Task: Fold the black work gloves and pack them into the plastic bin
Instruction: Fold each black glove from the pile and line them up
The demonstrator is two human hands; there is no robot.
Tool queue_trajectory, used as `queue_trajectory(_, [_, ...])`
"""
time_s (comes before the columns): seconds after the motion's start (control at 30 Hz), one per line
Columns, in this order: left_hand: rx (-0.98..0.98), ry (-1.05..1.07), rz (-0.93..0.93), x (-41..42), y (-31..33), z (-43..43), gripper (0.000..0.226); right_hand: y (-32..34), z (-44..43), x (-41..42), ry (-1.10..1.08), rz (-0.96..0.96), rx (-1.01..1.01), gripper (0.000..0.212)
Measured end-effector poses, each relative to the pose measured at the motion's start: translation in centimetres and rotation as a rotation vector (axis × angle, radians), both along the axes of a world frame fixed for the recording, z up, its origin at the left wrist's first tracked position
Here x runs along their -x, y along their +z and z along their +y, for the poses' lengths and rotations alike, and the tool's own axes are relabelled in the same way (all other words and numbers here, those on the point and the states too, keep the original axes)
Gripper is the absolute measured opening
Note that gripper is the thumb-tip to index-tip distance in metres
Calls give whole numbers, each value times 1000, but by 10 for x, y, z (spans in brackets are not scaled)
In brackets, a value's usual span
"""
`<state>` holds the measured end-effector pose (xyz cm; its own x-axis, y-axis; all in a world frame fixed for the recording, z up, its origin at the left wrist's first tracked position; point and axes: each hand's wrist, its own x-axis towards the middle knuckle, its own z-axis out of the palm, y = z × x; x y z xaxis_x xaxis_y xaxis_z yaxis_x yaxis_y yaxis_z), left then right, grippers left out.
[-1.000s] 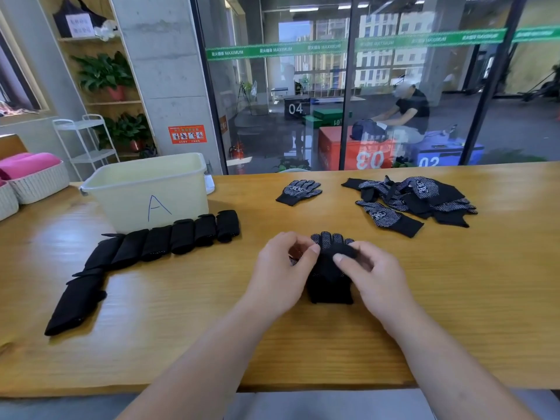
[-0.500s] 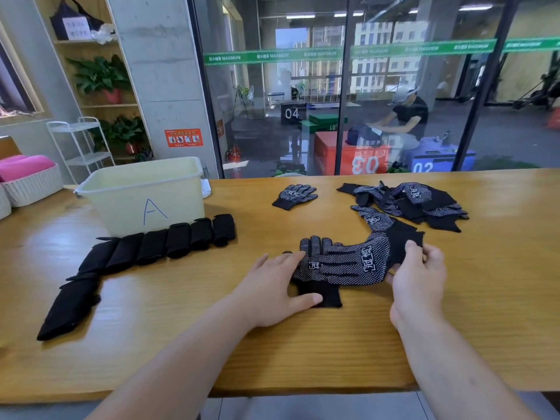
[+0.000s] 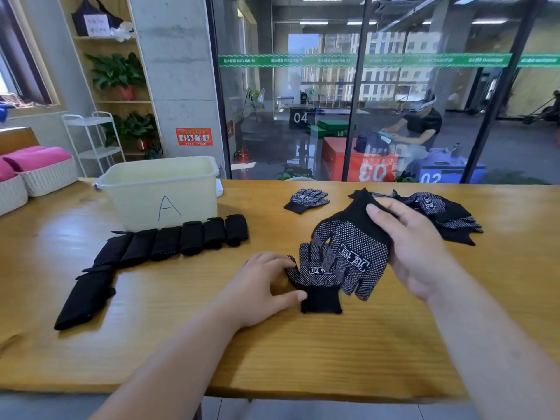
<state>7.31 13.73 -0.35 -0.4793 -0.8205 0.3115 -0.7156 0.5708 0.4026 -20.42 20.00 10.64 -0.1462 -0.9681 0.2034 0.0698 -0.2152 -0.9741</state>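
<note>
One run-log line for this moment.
left hand: pins flat glove | right hand: holds second glove raised by cuff | folded row: on table | bin: contents unseen

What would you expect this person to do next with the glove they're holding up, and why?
Probably lower the lifted glove in the right hand onto the flat glove that the left hand pins to the table, matching them up. One hangs above the other, and the folded gloves by the bin look like finished bundles.
</note>
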Motion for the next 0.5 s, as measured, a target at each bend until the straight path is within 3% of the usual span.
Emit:
queue_trajectory(0.13, [12, 3, -52, 3, 1, 0, 79, 28, -14, -4, 140, 291, -51, 14])
queue_trajectory(0.23, [19, 12, -72, 3, 1, 1, 82, 30, -34, -6, 116, 518, -54, 12])
queue_trajectory(0.4, [45, 33, -65, 3, 2, 4, 83, 36, -58, -7, -62, 623, 251, 13])
queue_trajectory(0.5, [53, 45, -81, 3, 1, 3, 87, 25, -57, -11, -57, 676, 385, 16])
